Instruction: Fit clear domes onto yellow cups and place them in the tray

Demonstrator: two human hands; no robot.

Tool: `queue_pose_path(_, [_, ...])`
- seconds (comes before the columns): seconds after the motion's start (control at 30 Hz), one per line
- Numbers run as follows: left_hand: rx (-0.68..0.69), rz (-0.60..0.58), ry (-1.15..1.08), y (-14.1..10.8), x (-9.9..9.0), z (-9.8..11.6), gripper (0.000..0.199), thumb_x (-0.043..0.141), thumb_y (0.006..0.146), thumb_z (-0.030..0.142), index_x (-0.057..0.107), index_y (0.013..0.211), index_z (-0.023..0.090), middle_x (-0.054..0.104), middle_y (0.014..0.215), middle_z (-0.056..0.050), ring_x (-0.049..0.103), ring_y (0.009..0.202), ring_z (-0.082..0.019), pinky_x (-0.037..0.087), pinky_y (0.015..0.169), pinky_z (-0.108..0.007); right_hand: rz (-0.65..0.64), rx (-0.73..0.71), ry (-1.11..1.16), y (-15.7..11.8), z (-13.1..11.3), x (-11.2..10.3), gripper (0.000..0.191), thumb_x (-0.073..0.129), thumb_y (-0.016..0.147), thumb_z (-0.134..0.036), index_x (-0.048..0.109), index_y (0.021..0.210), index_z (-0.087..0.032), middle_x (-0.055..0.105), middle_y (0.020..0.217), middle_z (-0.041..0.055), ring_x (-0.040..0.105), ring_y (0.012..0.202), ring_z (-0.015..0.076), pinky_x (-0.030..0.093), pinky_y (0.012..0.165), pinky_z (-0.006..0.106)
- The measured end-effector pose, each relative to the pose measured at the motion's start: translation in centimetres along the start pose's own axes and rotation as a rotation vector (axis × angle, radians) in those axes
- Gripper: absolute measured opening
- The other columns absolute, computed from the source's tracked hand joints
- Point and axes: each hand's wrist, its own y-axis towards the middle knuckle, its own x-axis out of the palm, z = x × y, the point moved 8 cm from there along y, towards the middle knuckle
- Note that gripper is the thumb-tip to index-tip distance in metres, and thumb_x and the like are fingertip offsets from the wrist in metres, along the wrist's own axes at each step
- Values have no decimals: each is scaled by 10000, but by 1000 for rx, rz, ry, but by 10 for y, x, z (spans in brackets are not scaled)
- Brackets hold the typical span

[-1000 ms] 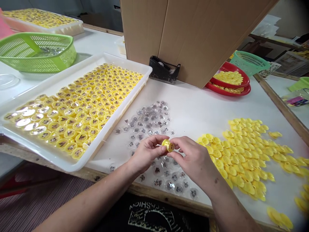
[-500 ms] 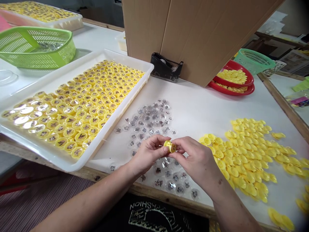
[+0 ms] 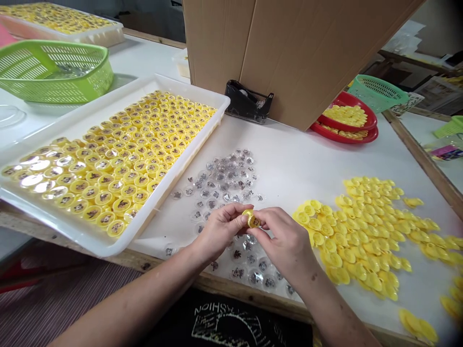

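Between my two hands is a small round yellow plastic piece with a printed picture on its face. The fingers and thumb of my left hand pinch its left side. From the right, my right hand is closed on the same piece, fingertips at its edge. Below and behind my hands lie many clear round discs with small printed pictures. A heap of loose yellow plastic pieces spreads to the right of my right hand.
A white tray at left holds rows of yellow pieces with pictures. Behind it stand a green basket and another filled tray. A tape dispenser sits before a large cardboard box. Red plates hold more yellow pieces.
The yellow piece has turned slightly in my fingers and shifted a little to the left. My right hand has moved slightly left with it.
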Motion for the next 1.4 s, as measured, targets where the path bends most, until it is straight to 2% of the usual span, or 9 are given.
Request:
queue_pose_path(0.23, [-1, 47, 83, -1, -4, -4, 268, 750, 719, 315, 601, 835, 125, 636, 710, -19, 575, 635, -99, 473, 633, -236, 62, 14, -31, -6, 1, 4, 150, 542, 834, -96, 600, 935, -190, 640, 870, 73, 629, 808, 177, 546, 695, 317])
queue_pose_path(0.4, [-13, -55, 78, -1, 2, -2, 290, 699, 765, 371, 592, 866, 121, 618, 761, -27, 571, 681, -107, 467, 679, -250, 134, 59, -76, -10, 9, 12, 87, 540, 818, -106, 592, 828, -174, 616, 772, 67, 609, 716, 185, 529, 633, 323])
queue_pose_path(0.5, [28, -112, 160, -2, 7, 3, 321, 756, 715, 302, 594, 925, 120, 646, 828, -57, 591, 764, -137, 455, 701, -246, 125, 118, 40, -11, 19, 11, 108, 575, 785, -102, 598, 836, -194, 613, 787, 41, 595, 698, 161, 519, 621, 292])
queue_pose_path(0.67, [98, -48, 269, -3, 0, 12, 288, 711, 762, 290, 634, 1007, 160, 649, 929, -59, 589, 830, -152, 464, 764, -275, 19, 292, 314, -14, 44, 8, 322, 709, 732, -208, 597, 1033, -226, 567, 876, 21, 560, 723, 143, 518, 658, 296])
queue_pose_path(0.87, [236, -40, 485, -6, 1, 21, 302, 700, 767, 299, 644, 1037, 176, 659, 959, -79, 609, 866, -191, 491, 782, -312, -70, 409, 713, -21, 55, 26, 175, 636, 807, -290, 599, 954, -203, 646, 897, 39, 612, 806, 163, 531, 739, 333])
queue_pose_path(1.0, [299, -39, 641, -9, 3, 23, 255, 671, 793, 302, 624, 1002, 164, 667, 899, -79, 614, 804, -190, 485, 723, -291, -21, 443, 752, -25, 58, 31, 143, 639, 794, -279, 600, 904, -197, 645, 820, 21, 605, 743, 152, 524, 689, 300])
queue_pose_path(1.17, [303, -10, 848, -7, 0, 22, 204, 637, 813, 300, 621, 968, 167, 658, 856, -68, 596, 762, -182, 460, 683, -278, -42, 464, 782, -29, 60, 37, 120, 624, 798, -280, 595, 872, -189, 613, 756, 7, 580, 681, 140, 503, 624, 267])
queue_pose_path(1.33, [208, -32, 761, -7, 5, 10, 245, 620, 816, 323, 615, 979, 141, 656, 834, -85, 592, 741, -186, 461, 647, -278, -64, 564, 819, -33, 68, 41, 147, 638, 798, -326, 614, 870, -200, 637, 757, 17, 607, 665, 150, 523, 588, 250])
queue_pose_path(1.4, [216, -28, 751, -9, 9, 20, 269, 642, 796, 327, 628, 984, 136, 654, 861, -96, 596, 751, -190, 468, 651, -283, -64, 542, 823, -33, 71, 41, 172, 661, 781, -341, 634, 881, -204, 665, 788, 44, 635, 688, 176, 547, 601, 267])
